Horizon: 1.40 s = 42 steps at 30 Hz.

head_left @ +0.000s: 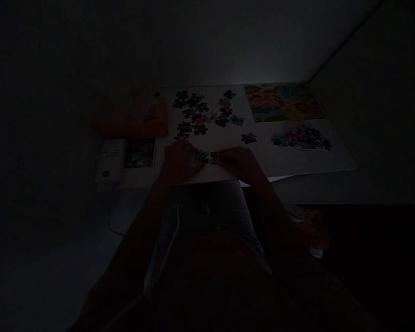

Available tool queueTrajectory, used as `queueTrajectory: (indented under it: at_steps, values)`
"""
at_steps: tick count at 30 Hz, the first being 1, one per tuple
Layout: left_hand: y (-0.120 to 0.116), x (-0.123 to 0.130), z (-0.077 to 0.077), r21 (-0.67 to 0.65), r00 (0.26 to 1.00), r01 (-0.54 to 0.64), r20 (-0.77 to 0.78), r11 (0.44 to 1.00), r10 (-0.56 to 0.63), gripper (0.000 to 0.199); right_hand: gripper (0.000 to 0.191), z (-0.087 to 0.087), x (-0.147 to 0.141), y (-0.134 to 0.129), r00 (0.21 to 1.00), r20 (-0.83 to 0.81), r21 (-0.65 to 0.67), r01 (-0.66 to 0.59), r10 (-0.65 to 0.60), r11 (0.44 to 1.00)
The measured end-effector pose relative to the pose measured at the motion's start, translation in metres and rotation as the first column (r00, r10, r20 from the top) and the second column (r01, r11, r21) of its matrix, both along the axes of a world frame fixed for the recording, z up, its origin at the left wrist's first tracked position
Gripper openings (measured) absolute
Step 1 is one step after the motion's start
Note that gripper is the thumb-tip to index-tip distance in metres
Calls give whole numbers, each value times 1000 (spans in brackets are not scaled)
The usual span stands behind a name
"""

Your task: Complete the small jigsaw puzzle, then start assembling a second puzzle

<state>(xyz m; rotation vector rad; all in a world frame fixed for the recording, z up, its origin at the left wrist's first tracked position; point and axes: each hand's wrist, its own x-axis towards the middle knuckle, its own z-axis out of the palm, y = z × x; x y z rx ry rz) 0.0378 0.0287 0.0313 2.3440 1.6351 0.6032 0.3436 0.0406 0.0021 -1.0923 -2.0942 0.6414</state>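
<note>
The scene is very dark. Near the front edge of the white table, my left hand (180, 161) pinches a teal jigsaw puzzle piece (201, 157) between thumb and fingers. Facing it, my right hand (239, 161) grips a second puzzle piece (214, 158) with orange and green on it. The two pieces lie side by side with a thin gap between them. Just beyond my left hand is a purple puzzle piece (182, 137), partly covered by the fingers. Another purple piece (249, 138) lies alone past my right hand.
Loose puzzle pieces (200, 129) are scattered toward the back. A heap of pieces (302, 138) lies at right, below a colourful picture sheet (283, 102). At left are an orange box (138, 122), a white device (111, 159) with a cable and a picture card (140, 153).
</note>
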Motion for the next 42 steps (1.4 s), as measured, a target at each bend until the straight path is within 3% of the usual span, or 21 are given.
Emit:
queueTrajectory:
  at_steps: [7,14,17,22,27,33,42]
  values:
    - [-2,0,2,15,994,-107,-15,994,107,63,27,-1,1,-1,1000,10,-15,11,-11,1000]
    - [0,-18,0,-51,992,126,-19,991,-127,64,24,2,0,-1,1000,-23,-7,-13,13,1000]
    - [1,-18,-2,-40,997,81,-17,996,-81,55,21,3,0,-1,1000,-17,6,-20,20,1000]
    - [0,-13,-3,-33,998,51,-19,998,-52,71,23,3,3,-3,998,49,8,-46,46,999]
    - [0,-13,-2,-34,999,47,-4,998,-47,53,30,-1,4,-4,1000,26,51,13,-14,999]
    - [-1,-11,-3,-6,999,40,12,999,-40,50,27,1,-1,-2,994,74,70,-81,76,994]
    - [-1,-10,-3,-14,999,46,10,999,-46,49,23,-4,-3,-4,983,161,101,-108,91,989]
